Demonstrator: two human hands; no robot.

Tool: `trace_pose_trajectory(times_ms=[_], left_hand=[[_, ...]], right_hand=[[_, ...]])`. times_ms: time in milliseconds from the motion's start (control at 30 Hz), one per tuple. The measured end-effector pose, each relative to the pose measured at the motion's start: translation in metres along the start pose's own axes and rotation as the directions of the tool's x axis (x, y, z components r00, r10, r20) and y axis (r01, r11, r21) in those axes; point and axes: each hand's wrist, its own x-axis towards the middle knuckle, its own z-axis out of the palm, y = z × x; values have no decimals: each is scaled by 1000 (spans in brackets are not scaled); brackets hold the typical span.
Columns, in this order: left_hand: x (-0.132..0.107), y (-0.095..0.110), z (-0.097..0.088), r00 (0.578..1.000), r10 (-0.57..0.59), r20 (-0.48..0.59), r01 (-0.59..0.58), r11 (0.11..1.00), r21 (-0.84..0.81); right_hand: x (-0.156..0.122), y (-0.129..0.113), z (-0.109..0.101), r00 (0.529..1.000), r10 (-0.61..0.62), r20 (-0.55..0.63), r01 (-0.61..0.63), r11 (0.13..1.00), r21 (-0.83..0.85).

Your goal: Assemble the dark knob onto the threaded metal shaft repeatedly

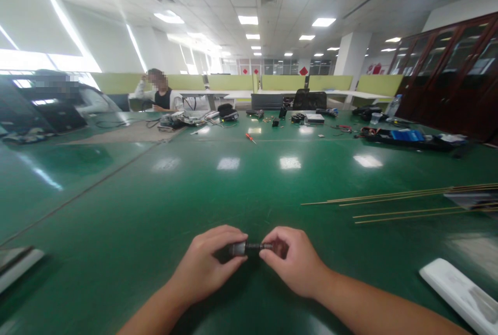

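Note:
A small dark cylindrical piece with a thinner ridged shaft (pixel 253 246) lies level between my two hands, low in the middle of the head view, over the green tabletop (pixel 218 195). My left hand (pixel 206 260) has thumb and fingers closed around the thicker, greyish end. The thin end is pinched between thumb and forefinger of my right hand (pixel 293 260). My fingertips hide parts of both ends, and the exact kind of the piece cannot be made out.
Several thin brass-coloured rods (pixel 389 197) lie at the right. Nearer is a white flat object (pixel 459 293); a pale-edged one (pixel 23 267) is at the left edge. Farther off lie an orange screwdriver (pixel 250 138), a dark tray (pixel 408 138) and electronics. Two people sit at the left.

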Motion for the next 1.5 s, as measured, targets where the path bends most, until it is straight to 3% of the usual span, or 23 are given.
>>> trace_pose_trajectory(times_ms=[1500], left_hand=[[2, 1, -7, 1000, -11, 15, 11, 1000, -14]], right_hand=[[1, -2, -1, 1000, 10, -3, -10, 1000, -1]])
